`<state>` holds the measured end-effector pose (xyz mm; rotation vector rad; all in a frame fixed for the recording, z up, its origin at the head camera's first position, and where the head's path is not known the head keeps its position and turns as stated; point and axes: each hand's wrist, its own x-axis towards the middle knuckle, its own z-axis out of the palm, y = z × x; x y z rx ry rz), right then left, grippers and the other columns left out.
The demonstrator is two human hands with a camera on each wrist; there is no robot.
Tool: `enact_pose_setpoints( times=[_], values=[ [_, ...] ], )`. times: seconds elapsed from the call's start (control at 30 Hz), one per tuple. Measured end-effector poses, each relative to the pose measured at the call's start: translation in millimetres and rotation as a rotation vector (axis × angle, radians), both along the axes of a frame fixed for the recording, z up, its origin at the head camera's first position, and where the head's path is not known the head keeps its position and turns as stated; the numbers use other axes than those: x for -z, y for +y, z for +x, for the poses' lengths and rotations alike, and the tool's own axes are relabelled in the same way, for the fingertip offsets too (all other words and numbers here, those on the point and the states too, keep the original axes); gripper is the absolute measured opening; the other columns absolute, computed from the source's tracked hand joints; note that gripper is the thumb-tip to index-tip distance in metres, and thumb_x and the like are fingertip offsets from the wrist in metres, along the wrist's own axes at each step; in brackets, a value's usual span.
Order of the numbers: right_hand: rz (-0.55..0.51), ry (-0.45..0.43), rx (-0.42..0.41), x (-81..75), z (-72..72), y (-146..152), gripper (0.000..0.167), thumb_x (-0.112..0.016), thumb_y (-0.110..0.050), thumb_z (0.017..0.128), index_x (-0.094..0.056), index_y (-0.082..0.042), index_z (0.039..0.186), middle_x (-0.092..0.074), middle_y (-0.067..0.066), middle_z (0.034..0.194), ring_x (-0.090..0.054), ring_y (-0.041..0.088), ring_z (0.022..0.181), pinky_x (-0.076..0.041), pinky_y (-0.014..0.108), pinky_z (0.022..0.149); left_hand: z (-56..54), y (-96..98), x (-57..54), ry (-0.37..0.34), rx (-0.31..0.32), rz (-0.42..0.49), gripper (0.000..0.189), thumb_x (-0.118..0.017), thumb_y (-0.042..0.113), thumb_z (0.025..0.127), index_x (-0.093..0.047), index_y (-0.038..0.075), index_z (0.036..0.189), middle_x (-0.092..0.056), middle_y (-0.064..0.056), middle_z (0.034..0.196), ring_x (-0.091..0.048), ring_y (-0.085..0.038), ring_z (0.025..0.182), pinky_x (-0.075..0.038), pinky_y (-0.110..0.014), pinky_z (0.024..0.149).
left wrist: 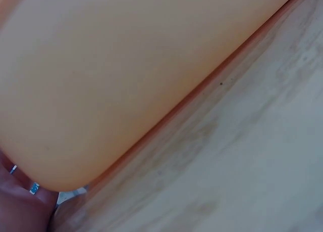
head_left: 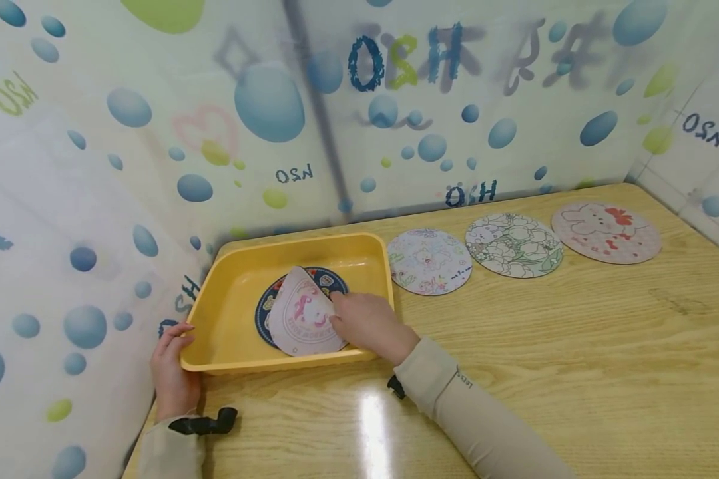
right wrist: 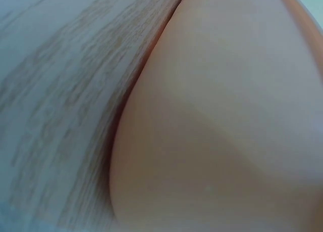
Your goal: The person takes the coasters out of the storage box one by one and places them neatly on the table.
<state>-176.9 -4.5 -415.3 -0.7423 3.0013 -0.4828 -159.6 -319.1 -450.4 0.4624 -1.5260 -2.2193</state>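
Observation:
A yellow plastic tray [head_left: 234,286] sits at the left end of the wooden table [head_left: 575,346]. Inside it lies a dark blue round card [head_left: 325,276], with a pink round card [head_left: 299,319] on top, lifted at its right edge. My right hand [head_left: 365,324] reaches into the tray and pinches that pink card's right side. My left hand [head_left: 170,362] grips the tray's near left corner. Both wrist views show only the tray's outer wall [left wrist: 126,75] [right wrist: 227,116] against the table, blurred and very close.
Three round picture cards lie in a row to the right of the tray: a pale lilac one [head_left: 429,261], a green flowered one [head_left: 513,245] and a pink one [head_left: 605,232]. A bubble-patterned sheet [head_left: 156,133] walls the table at back and left.

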Motion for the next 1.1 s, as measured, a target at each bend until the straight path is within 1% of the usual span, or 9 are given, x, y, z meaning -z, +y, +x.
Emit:
enact_pose_setpoints(
  times=[0.2,0.43,0.67,0.93,1.1],
  values=[
    [0.011,0.004,-0.002,1.9,-0.7,-0.4,0.036,-0.047,-0.032,0.088,-0.054,-0.008,0.115,-0.059,0.001,0.083,-0.05,0.011,0.062,-0.043,0.028,0.051,1.3,-0.8,0.3,-0.023,0.014,-0.008,0.017,-0.044,0.003,0.089,-0.058,-0.002,0.097,-0.044,-0.004,0.116,-0.04,-0.019,0.107,-0.044,-0.02,0.083],
    [0.005,0.005,-0.001,5.5,-0.8,-1.3,0.039,-0.048,-0.032,0.088,-0.053,-0.007,0.118,-0.059,0.001,0.084,-0.05,0.011,0.062,-0.044,0.027,0.051,2.2,-1.9,2.6,-0.028,0.011,-0.007,0.017,-0.045,0.004,0.088,-0.058,-0.002,0.098,-0.044,-0.005,0.116,-0.04,-0.02,0.107,-0.045,-0.021,0.083],
    [0.003,-0.002,0.005,5.9,-1.0,-1.6,0.042,-0.048,-0.033,0.089,-0.051,-0.007,0.121,-0.061,0.002,0.09,-0.051,0.01,0.065,-0.045,0.028,0.054,1.4,-2.0,3.3,-0.023,0.011,-0.014,0.017,-0.044,0.004,0.088,-0.058,-0.002,0.098,-0.044,-0.005,0.115,-0.041,-0.02,0.107,-0.045,-0.02,0.083],
    [0.006,0.01,0.005,5.6,-1.1,-1.0,0.04,-0.048,-0.033,0.089,-0.052,-0.007,0.119,-0.06,0.001,0.086,-0.051,0.011,0.064,-0.045,0.028,0.053,1.3,-1.3,3.1,-0.019,0.019,-0.024,0.017,-0.044,0.004,0.089,-0.058,-0.001,0.098,-0.043,-0.005,0.115,-0.04,-0.02,0.107,-0.045,-0.02,0.082],
    [0.004,0.011,0.005,5.2,-0.8,-1.0,0.041,-0.049,-0.033,0.089,-0.052,-0.007,0.12,-0.06,0.001,0.086,-0.051,0.011,0.064,-0.045,0.028,0.054,1.5,-0.8,2.2,-0.023,0.019,-0.024,0.017,-0.044,0.004,0.089,-0.058,-0.001,0.098,-0.043,-0.004,0.115,-0.041,-0.02,0.107,-0.045,-0.02,0.082]
  ],
)
